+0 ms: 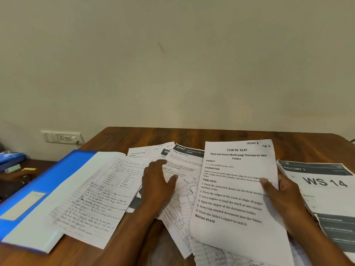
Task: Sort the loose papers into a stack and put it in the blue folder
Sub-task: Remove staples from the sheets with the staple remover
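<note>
Loose papers (184, 191) were spread over a wooden table (192, 135) set against a plain wall (172, 64). They were pressed by the flat, open left hand (159, 181); a printed sheet (234, 189) was pinched by the right hand (282, 194).

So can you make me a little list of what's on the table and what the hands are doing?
table: brown wood
folder: blue, lying open at the left
lined sheet: handwritten, resting partly on the folder
loose papers: spread out in the middle
left hand: flat on the loose papers
right hand: holding the printed sheet's right edge
printed sheet: typed steps
</note>
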Demonstrator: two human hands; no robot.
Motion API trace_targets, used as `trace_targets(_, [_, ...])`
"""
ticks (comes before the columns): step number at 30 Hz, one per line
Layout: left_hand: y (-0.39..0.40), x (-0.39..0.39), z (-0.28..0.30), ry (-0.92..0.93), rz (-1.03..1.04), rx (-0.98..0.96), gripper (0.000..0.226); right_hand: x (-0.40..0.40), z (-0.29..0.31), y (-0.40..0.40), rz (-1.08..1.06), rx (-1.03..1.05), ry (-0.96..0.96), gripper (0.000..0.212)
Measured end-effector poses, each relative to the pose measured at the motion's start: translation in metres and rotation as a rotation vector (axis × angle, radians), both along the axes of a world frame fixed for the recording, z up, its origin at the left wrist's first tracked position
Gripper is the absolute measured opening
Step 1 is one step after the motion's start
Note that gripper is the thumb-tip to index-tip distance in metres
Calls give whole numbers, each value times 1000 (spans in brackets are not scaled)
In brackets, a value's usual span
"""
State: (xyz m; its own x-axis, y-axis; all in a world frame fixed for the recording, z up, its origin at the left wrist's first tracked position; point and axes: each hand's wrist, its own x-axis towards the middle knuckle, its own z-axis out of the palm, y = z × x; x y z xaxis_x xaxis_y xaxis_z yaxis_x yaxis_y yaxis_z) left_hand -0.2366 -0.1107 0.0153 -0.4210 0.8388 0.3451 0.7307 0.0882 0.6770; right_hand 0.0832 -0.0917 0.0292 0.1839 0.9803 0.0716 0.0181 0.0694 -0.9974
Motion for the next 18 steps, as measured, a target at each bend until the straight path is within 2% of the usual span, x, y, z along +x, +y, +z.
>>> trace_targets(3, [3, -3, -1, 113, 42, -218, 88, 1, 0, 0, -12, -2, -88, 19])
trace_targets(5, [5, -3, -1, 155, 67, -255, 95, 1, 1, -1, -24, -8, -117, 17])
trace_targets(13, [8, -13, 3, 157, 120, -292, 108, 1, -3, 3, -44, -7, -186, 14])
trace_targets(18, [5, -13, 6, 166, 164, -314, 99, 6, -10, 9, -49, -3, -284, 20])
